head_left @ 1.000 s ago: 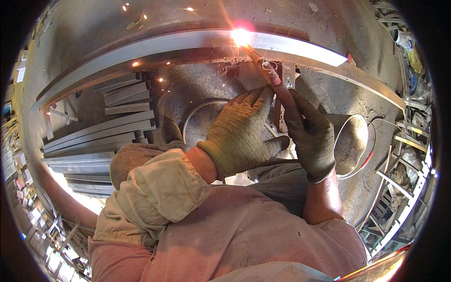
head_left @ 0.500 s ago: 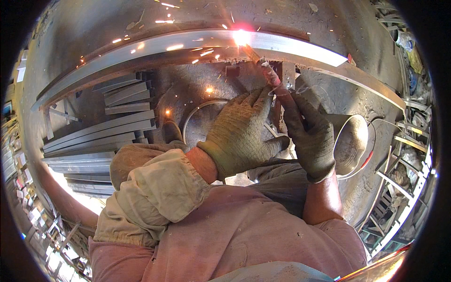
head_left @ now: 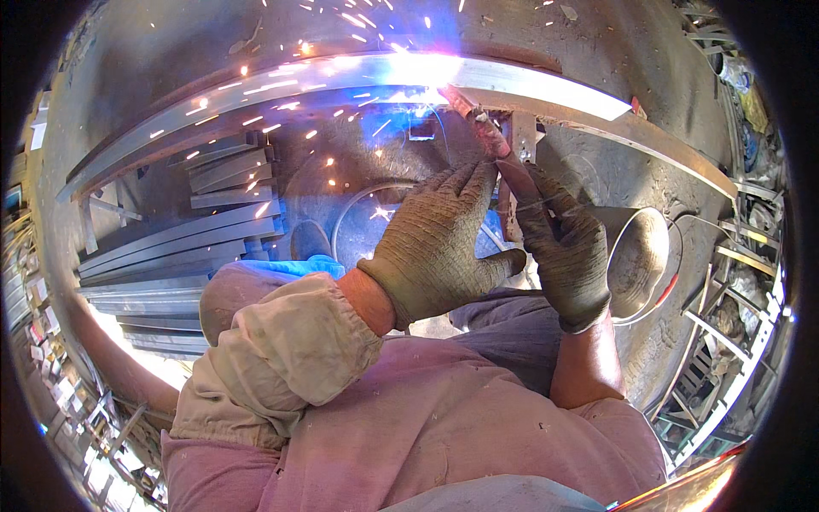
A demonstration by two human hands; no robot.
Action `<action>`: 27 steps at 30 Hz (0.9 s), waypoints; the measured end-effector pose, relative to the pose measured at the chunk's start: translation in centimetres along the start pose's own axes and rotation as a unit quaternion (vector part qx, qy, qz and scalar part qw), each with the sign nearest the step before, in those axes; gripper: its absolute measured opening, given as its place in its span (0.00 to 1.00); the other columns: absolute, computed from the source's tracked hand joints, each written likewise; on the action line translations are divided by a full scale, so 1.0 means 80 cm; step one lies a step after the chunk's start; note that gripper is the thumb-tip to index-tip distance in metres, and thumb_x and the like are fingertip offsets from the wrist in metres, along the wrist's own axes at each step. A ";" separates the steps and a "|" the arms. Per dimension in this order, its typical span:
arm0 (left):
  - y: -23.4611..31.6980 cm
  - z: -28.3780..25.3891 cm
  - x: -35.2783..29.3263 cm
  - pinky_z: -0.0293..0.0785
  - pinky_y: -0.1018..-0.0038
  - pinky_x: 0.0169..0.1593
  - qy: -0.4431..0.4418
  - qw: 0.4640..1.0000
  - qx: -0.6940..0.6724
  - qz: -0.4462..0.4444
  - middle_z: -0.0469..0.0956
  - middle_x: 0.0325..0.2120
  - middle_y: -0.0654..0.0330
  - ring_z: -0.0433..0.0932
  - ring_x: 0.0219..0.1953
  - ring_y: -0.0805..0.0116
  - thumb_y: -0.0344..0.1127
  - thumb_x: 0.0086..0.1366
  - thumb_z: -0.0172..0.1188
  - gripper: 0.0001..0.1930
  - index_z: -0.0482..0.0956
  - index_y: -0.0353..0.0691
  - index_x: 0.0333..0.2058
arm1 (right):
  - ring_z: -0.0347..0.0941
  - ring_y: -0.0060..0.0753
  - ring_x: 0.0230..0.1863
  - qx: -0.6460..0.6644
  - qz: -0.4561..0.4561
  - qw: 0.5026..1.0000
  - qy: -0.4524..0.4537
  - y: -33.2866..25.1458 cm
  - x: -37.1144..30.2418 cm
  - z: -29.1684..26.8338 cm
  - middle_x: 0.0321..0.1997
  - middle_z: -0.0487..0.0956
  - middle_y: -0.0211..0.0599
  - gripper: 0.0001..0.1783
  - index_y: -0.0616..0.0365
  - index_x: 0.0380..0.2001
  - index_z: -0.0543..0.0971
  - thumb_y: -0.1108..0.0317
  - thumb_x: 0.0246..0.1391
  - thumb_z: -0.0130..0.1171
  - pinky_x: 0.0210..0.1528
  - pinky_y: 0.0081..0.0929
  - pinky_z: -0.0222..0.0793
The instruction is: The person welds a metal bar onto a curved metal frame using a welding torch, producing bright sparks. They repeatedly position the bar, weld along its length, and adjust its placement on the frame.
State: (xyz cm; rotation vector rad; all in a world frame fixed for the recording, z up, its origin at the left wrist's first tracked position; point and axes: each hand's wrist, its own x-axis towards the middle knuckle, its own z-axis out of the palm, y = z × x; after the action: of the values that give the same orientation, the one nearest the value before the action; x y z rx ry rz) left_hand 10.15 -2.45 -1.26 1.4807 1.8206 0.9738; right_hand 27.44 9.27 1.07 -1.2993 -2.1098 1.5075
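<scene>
My right hand (head_left: 565, 252), in a dirty work glove, is wrapped round the handle of a welding torch (head_left: 490, 136). The torch slants up and left to a light metal bar (head_left: 546, 83), where its tip is lost in a blue-white arc. Beside it, my gloved left hand (head_left: 439, 243) lies with its fingers stretched forward and its thumb apart. Those fingertips rest against or right beside the torch's neck; exact contact is hard to tell. A brown, rusty-looking beam (head_left: 657, 141) runs along the near side of the bar. Sparks fly mostly to the left.
Several grey metal profiles (head_left: 183, 239) are stacked at the left. A round, light-coloured metal container (head_left: 640, 260) is right of my right hand, with a thin cable (head_left: 670, 290) beside it. Metal frames and clutter (head_left: 725, 333) line the right edge.
The arc has grown from a small reddish glow to a broad blue-white glare, with more sparks spreading wider. The torch tip sits slightly further right and lower; both hands have barely moved.
</scene>
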 end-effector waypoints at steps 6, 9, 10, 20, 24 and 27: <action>-0.002 0.004 0.005 0.83 0.48 0.64 0.041 0.997 -0.044 0.040 0.86 0.59 0.39 0.86 0.60 0.34 0.51 0.62 0.84 0.46 0.74 0.32 0.71 | 0.76 0.15 0.40 0.010 0.031 0.999 -0.002 -0.013 -0.001 -0.003 0.39 0.84 0.25 0.20 0.57 0.68 0.88 0.60 0.83 0.67 0.44 0.24 0.77; -0.004 0.005 0.008 0.76 0.46 0.70 0.006 0.997 -0.075 0.028 0.80 0.63 0.37 0.81 0.64 0.33 0.53 0.63 0.79 0.44 0.74 0.29 0.70 | 0.78 0.16 0.40 0.019 0.021 1.000 0.004 -0.010 -0.001 -0.004 0.40 0.85 0.26 0.20 0.56 0.69 0.88 0.60 0.82 0.68 0.45 0.25 0.79; -0.003 0.005 0.006 0.76 0.46 0.71 0.012 0.998 -0.054 0.025 0.80 0.63 0.37 0.81 0.64 0.33 0.53 0.64 0.79 0.45 0.74 0.29 0.70 | 0.79 0.17 0.40 -0.007 0.023 1.000 0.001 -0.006 -0.001 -0.005 0.41 0.86 0.27 0.20 0.56 0.69 0.87 0.61 0.82 0.68 0.45 0.25 0.79; -0.002 0.002 0.001 0.74 0.45 0.73 0.006 0.999 -0.034 0.020 0.79 0.65 0.33 0.80 0.66 0.32 0.56 0.65 0.79 0.48 0.72 0.26 0.72 | 0.82 0.19 0.41 -0.041 0.026 0.999 0.009 0.006 0.001 -0.005 0.42 0.90 0.32 0.23 0.57 0.70 0.87 0.61 0.80 0.69 0.46 0.26 0.81; -0.005 0.005 0.000 0.74 0.44 0.72 0.021 0.999 -0.017 0.031 0.80 0.64 0.34 0.80 0.66 0.32 0.56 0.64 0.79 0.49 0.71 0.25 0.71 | 0.82 0.19 0.41 -0.040 0.046 0.998 0.001 0.001 -0.001 -0.007 0.41 0.89 0.32 0.22 0.57 0.70 0.87 0.60 0.80 0.69 0.47 0.27 0.81; -0.008 0.011 -0.003 0.75 0.44 0.72 0.042 0.997 0.040 0.044 0.79 0.65 0.34 0.80 0.65 0.32 0.56 0.63 0.80 0.49 0.72 0.25 0.71 | 0.81 0.18 0.40 -0.036 0.033 0.999 0.004 -0.004 0.000 -0.004 0.39 0.89 0.32 0.22 0.57 0.70 0.87 0.60 0.80 0.69 0.46 0.27 0.81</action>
State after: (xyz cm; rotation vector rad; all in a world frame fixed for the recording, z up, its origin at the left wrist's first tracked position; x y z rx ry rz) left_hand 10.55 -2.58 -2.32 1.6024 1.8875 1.0299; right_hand 27.45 9.47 1.46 -1.4101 -2.1556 1.4609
